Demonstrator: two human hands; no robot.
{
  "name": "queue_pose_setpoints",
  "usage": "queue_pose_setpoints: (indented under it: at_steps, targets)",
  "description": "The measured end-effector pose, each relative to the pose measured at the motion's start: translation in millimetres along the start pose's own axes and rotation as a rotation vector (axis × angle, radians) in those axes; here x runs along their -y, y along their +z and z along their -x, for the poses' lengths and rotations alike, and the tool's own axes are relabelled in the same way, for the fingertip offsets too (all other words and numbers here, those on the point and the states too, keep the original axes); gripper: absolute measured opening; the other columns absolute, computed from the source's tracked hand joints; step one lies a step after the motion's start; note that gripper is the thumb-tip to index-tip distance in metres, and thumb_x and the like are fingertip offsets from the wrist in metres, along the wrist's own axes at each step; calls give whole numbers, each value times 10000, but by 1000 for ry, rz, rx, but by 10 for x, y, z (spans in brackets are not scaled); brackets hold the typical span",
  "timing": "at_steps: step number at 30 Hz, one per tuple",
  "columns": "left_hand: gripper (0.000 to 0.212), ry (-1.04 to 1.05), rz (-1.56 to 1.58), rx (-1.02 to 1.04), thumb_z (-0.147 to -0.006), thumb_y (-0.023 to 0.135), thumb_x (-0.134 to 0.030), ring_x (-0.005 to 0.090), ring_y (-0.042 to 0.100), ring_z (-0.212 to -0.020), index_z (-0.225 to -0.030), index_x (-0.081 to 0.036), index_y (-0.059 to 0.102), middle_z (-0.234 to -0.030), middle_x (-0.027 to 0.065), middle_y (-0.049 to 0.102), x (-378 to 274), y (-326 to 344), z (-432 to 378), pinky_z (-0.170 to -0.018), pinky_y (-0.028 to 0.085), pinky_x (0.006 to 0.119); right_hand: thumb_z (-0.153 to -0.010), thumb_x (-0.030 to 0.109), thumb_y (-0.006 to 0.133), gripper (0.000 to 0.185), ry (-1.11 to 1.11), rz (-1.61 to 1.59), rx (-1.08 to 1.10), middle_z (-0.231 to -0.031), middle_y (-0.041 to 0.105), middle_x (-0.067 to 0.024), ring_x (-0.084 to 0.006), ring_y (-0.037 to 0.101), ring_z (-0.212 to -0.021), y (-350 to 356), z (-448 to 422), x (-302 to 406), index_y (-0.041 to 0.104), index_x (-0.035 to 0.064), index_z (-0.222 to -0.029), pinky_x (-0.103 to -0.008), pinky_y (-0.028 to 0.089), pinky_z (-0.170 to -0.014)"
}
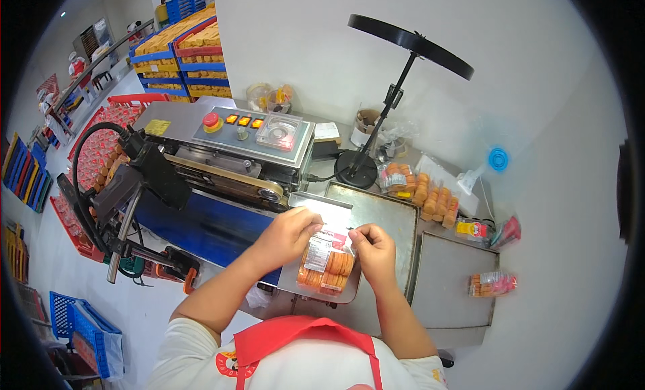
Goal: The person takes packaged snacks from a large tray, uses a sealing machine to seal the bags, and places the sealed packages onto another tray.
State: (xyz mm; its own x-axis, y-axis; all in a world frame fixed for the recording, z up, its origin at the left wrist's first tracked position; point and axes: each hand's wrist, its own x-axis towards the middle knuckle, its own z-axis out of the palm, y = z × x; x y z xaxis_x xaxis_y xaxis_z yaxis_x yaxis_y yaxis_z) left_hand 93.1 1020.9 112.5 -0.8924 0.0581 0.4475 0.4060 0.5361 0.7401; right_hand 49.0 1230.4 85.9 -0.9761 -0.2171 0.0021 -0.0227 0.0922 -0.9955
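A clear plastic pack of round orange-brown cookies [338, 270] lies at the end of a band sealer, its upper part bearing a printed label. My left hand [291, 237] pinches the pack's top left corner between thumb and fingers. At the top right corner, my right hand [375, 249] grips the film the same way. Beneath the pack is a metal plate [288, 283] at the end of the sealer's blue conveyor belt [201, 229]. The sealer's control panel [252, 128], with lit orange switches and a red stop button, stands beyond the belt.
A black ring lamp [355, 168] stands behind the metal tray [390, 229]. More cookie packs [433, 196] lie along the wall, and one pack [493, 284] rests on the right-hand tray [453, 284]. A black clamp arm [161, 173] rises at left. Red crates [80, 241] hold many packs.
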Motion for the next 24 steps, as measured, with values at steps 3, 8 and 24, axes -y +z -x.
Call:
queue_pose_setpoints:
  at_steps: [3,8,24]
  targets:
    - [69,15,-52,144,-899,613,-38,388,641,-876,-955,2,608,-902,187,645,135,-107,-180,-771,517,428,-894,117,720,145,67,22,69,-705,619,-17,-80,527,-667,2,-219,-8,675,-12,-844,-258,440,-620]
    - [101,52,-264,232,-831,642,-28,377,661,-860,-929,-5,636,-871,172,672,289,-28,-518,-755,527,437,-888,135,733,174,69,69,81,-684,625,-8,-73,511,-629,-10,-621,-314,680,-12,-814,-253,426,-580]
    - [147,-115,-770,306,-790,612,-78,340,700,-804,-855,-53,740,-853,148,692,214,203,-549,-738,571,443,-823,119,801,251,67,252,34,-672,580,-4,-83,481,-623,63,-825,-358,590,28,-721,-274,419,-564]
